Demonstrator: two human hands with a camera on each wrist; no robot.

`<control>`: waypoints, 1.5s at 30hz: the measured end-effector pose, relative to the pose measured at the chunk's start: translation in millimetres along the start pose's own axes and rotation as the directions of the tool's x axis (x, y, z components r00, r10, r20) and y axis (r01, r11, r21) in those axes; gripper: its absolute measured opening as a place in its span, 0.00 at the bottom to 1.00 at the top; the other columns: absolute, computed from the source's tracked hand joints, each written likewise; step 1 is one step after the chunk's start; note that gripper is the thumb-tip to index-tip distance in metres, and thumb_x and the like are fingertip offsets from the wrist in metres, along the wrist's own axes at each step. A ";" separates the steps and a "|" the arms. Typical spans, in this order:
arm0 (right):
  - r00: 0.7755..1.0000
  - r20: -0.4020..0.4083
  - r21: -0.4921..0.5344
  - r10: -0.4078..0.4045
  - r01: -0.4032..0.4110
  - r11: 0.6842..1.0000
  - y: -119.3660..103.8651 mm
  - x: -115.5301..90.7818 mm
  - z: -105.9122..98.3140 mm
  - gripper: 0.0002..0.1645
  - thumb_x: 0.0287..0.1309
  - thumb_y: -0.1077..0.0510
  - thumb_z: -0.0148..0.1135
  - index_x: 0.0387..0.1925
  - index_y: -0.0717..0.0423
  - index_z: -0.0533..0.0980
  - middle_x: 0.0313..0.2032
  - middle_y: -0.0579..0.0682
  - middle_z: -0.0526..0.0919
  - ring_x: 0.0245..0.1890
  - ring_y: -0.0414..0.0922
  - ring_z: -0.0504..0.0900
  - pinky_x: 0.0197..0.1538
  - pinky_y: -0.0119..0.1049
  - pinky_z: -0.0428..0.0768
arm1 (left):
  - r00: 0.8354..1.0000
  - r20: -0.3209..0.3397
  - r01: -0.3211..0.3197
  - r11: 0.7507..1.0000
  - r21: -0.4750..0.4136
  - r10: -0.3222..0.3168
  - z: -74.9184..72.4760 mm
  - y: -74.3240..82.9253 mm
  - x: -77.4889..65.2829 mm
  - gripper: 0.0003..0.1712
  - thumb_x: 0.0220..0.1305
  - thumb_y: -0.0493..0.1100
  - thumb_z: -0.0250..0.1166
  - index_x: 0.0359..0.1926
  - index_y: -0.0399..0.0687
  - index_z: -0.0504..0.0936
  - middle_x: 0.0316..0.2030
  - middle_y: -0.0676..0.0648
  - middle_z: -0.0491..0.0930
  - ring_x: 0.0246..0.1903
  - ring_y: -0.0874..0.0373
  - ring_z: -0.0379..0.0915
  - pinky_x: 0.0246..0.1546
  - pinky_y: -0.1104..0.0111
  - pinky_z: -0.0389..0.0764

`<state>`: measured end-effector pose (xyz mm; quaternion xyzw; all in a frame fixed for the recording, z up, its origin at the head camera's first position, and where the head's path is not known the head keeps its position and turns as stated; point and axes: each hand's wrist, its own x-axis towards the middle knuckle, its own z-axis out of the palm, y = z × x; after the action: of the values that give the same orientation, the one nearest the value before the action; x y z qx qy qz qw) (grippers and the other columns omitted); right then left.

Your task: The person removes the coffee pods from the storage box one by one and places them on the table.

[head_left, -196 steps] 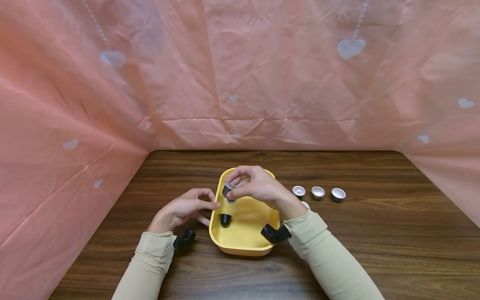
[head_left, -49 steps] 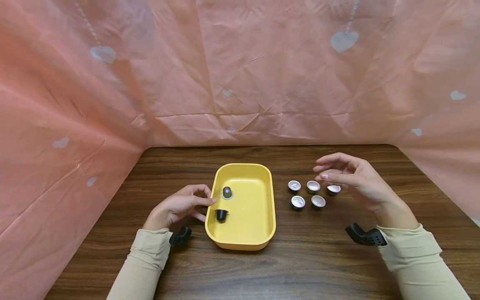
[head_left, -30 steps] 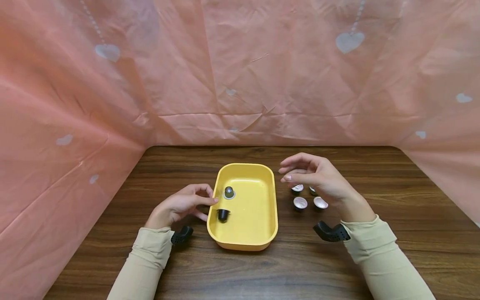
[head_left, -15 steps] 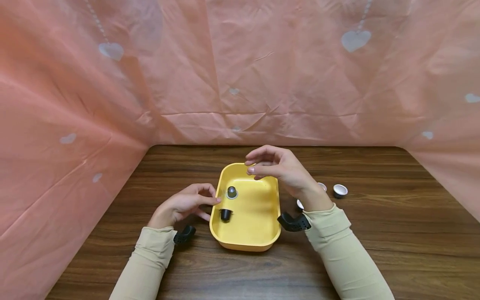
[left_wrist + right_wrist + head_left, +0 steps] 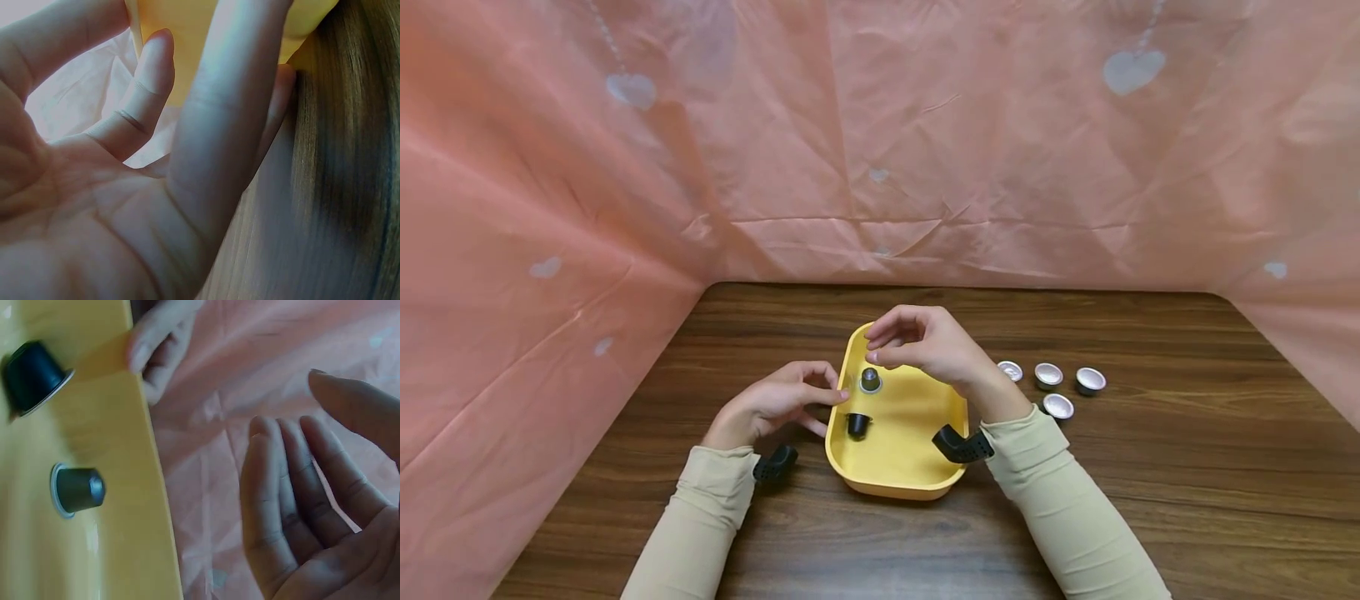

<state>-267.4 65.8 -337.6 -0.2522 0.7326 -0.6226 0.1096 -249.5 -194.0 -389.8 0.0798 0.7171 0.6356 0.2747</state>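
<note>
My left hand (image 5: 782, 400) holds the left side of a yellow tray (image 5: 902, 429), its thumb at the rim and fingers along the outer wall. In the left wrist view the fingers (image 5: 222, 106) reach up to that wall. Over the tray's far half hovers my right hand (image 5: 928, 342), thumb and fingers apart. Nothing lies between them in the right wrist view. Below the fingertips a dark green coffee capsule (image 5: 870, 378) stands on its silver rim inside the tray. A black coffee capsule (image 5: 34, 378) lies on its side nearer the front.
Right of the tray, several foil-topped coffee capsules (image 5: 1048, 374) sit on the brown wooden table (image 5: 1187, 483), partly behind the right forearm. A pink curtain (image 5: 940, 150) encloses the back and sides.
The capsule my right hand held above the tray earlier now sits in the front row on the table. That hand moved from the table capsules left, back over the tray. The left hand stayed.
</note>
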 end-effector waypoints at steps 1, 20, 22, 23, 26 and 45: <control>1.000 0.000 -0.036 0.004 -0.004 0.999 2.1 0.6 0.9 0.18 0.58 0.65 0.78 0.50 0.66 0.84 0.37 0.48 0.90 0.38 0.41 0.88 0.45 0.32 0.89 | 1.000 0.001 0.000 1.000 -0.001 0.000 -0.4 0.1 0.0 0.08 0.73 0.35 0.65 0.36 0.46 0.75 0.45 0.44 0.76 0.46 0.53 0.83 0.44 0.50 0.94; 0.937 0.211 -0.583 0.278 -0.108 0.805 23.8 14.3 32.4 0.17 0.50 0.57 0.83 0.42 0.54 0.88 0.30 0.42 0.90 0.29 0.36 0.82 0.32 0.26 0.79 | 1.000 -0.006 -0.008 1.000 0.008 0.008 -2.4 -1.1 -0.7 0.09 0.72 0.37 0.69 0.38 0.46 0.76 0.44 0.45 0.77 0.43 0.54 0.84 0.40 0.57 0.94; 0.931 0.217 -0.575 0.293 -0.121 0.810 26.9 15.2 33.8 0.17 0.50 0.57 0.84 0.43 0.54 0.89 0.30 0.42 0.90 0.28 0.36 0.81 0.32 0.27 0.79 | 1.000 -0.007 -0.007 1.000 0.009 0.007 -2.3 -0.7 -1.1 0.09 0.72 0.37 0.69 0.38 0.46 0.76 0.44 0.45 0.77 0.43 0.54 0.84 0.39 0.57 0.94; 0.928 0.222 -0.570 0.298 -0.124 0.812 28.3 15.6 34.5 0.17 0.50 0.57 0.83 0.43 0.53 0.89 0.30 0.42 0.90 0.28 0.36 0.81 0.32 0.27 0.79 | 1.000 -0.008 -0.007 1.000 0.010 0.007 -2.2 -0.4 -1.4 0.09 0.72 0.37 0.69 0.38 0.46 0.76 0.44 0.45 0.77 0.43 0.54 0.84 0.39 0.57 0.94; 0.922 0.231 -0.547 0.311 -0.141 0.825 31.1 16.2 36.3 0.16 0.51 0.58 0.82 0.43 0.53 0.89 0.30 0.42 0.90 0.27 0.37 0.81 0.31 0.26 0.79 | 1.000 -0.007 -0.007 1.000 0.012 0.007 -1.8 0.3 -2.5 0.08 0.72 0.37 0.69 0.38 0.46 0.76 0.44 0.44 0.77 0.44 0.54 0.84 0.40 0.56 0.94; 0.906 0.259 -0.535 0.335 -0.154 0.831 35.5 15.0 37.9 0.12 0.55 0.56 0.81 0.41 0.52 0.90 0.35 0.41 0.89 0.31 0.35 0.78 0.34 0.24 0.76 | 1.000 0.008 -0.014 1.000 -0.001 0.014 -1.8 -1.4 -2.6 0.08 0.72 0.36 0.68 0.37 0.47 0.75 0.47 0.43 0.78 0.46 0.52 0.85 0.44 0.52 0.95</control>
<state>-270.4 29.2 -377.2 -0.2788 0.8650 -0.3372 0.2456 -247.9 -197.1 -390.3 0.0873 0.7152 0.6375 0.2731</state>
